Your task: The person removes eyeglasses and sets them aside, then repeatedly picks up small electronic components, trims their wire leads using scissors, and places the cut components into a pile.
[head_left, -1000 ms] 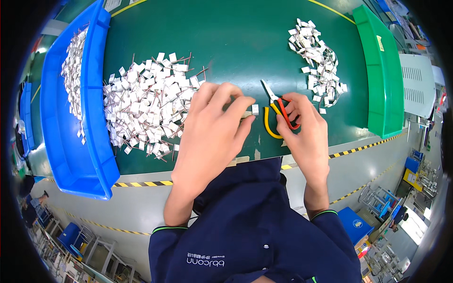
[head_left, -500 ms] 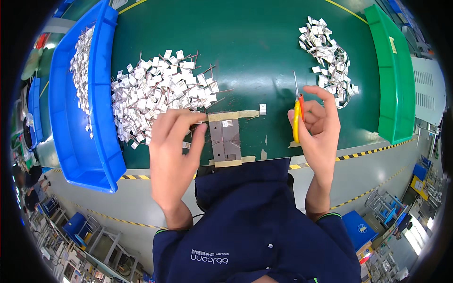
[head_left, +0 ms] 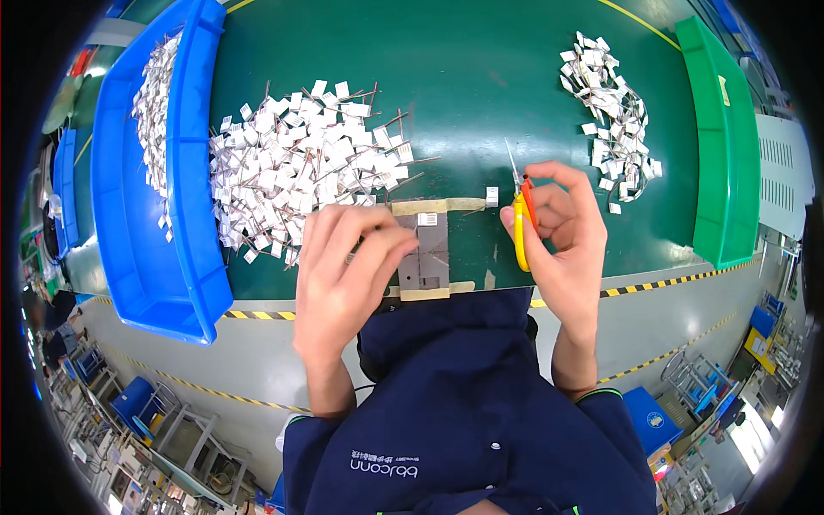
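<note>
My left hand (head_left: 343,266) is over the left side of a grey plate (head_left: 436,257), thumb and fingertips pressed together; whatever they pinch is too small to make out. The plate is fixed to the green bench with beige tape (head_left: 463,204) along its far and near edges. A white tag (head_left: 427,220) with dark printed lines lies at the plate's far end. My right hand (head_left: 566,240) grips snips (head_left: 521,227) with yellow and orange handles, their slim metal tip pointing away from me. Beyond the tape's right end lies another white tag (head_left: 492,196).
Left of the plate spreads a large heap of white tags with thin dark wires (head_left: 300,154). A blue bin (head_left: 197,189) with more tags stands at the far left. A smaller tag pile (head_left: 614,112) lies at back right, beside a green bin (head_left: 721,154).
My left hand has moved right onto the plate's left side, its thumb and fingers closing together. The snips in my right hand have shifted slightly left and tilted. The view has shifted a little.
</note>
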The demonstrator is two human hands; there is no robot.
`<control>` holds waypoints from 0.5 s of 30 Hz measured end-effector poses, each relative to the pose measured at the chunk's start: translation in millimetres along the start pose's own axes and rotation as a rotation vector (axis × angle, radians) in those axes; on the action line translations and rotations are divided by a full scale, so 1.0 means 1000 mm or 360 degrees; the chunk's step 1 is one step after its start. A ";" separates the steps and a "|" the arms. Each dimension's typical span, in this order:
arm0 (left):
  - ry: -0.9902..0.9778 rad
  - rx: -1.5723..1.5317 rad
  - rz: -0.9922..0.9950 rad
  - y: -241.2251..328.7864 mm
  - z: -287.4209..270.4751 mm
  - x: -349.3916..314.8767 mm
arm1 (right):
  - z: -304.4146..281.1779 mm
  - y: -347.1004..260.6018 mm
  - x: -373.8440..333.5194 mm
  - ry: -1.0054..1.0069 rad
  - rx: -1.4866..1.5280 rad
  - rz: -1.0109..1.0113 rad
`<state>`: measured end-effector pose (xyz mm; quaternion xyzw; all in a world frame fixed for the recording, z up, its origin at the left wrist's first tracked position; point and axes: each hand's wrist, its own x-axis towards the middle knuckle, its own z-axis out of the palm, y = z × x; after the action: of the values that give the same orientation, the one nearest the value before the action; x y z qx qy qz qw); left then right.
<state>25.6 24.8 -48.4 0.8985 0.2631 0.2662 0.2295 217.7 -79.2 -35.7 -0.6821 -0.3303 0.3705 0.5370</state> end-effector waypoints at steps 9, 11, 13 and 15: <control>-0.0119 -0.0579 -0.0093 0.007 -0.010 0.014 | 0.022 -0.007 0.001 -0.0394 0.0376 0.0062; -0.0146 -0.0653 -0.0103 0.006 -0.011 0.014 | 0.022 -0.006 0.003 -0.0544 0.0484 0.0146; -0.0170 -0.0727 -0.0115 0.004 -0.012 0.014 | 0.023 -0.002 0.002 -0.0595 0.0594 0.0166; -0.0180 -0.0963 -0.0182 0.002 -0.011 0.013 | 0.023 0.000 0.001 -0.0637 0.0701 0.0188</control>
<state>29.1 34.6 -34.3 0.7865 0.2088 0.2688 0.5153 198.7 -66.8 -39.6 -0.4806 -0.3010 0.5909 0.5737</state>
